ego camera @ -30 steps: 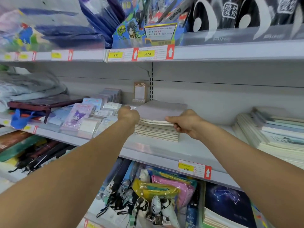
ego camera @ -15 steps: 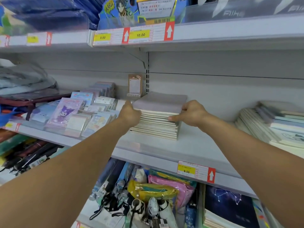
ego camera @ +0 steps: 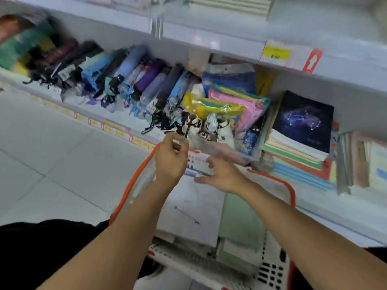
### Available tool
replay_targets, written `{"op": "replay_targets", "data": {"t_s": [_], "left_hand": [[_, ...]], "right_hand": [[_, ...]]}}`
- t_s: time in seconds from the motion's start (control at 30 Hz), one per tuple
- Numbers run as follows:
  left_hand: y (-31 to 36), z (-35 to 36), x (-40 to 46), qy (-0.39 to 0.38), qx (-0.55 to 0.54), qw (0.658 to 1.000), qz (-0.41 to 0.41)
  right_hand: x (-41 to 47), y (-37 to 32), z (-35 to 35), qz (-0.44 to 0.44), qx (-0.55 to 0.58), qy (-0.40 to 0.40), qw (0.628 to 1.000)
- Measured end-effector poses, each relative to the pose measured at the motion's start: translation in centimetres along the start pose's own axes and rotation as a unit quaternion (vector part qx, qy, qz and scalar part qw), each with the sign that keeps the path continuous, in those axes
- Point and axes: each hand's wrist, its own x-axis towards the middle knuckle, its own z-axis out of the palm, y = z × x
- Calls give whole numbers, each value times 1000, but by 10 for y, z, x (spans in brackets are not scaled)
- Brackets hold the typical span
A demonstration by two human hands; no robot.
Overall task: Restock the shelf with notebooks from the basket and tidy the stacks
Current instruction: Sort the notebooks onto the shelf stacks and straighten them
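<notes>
Both hands, left hand (ego camera: 170, 158) and right hand (ego camera: 223, 176), hover empty, fingers loose, over the orange-rimmed basket (ego camera: 134, 185) holding notebooks (ego camera: 194, 210) below them.

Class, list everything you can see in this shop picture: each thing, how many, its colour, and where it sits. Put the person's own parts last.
basket: one, orange rim, white mesh wall, below both hands
notebooks in basket: several, white and pale green, stacked flat
folded umbrellas: many, blue, purple, black, in a row on the lower shelf, left
plastic pouches: several, yellow, pink, blue, lower shelf middle
constellation notebook: one, dark blue, on top of a stack, lower shelf right
price tag: one, yellow, upper shelf edge
left hand: fingers loosely curled, over the basket
right hand: fingers spread, over the basket
</notes>
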Motion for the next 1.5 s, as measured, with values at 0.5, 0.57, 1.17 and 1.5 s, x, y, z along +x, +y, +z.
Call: {"op": "replay_targets", "data": {"t_s": [0.5,0.57,1.17,1.5], "left_hand": [[-153,-2,-109,-42,-130,804,-579],[-170,2,-106,-30,-90,812,-575],[-65,-14,-101,139,-33,924,-354],[-33,-7,-95,97,-180,937,-284]], "right_hand": [[-19,94,75,108,-70,-87,988],[-21,104,69,136,-56,-77,986],[-31,60,3,190,-195,-75,959],[-67,-58,-19,16,-240,52,969]]}}
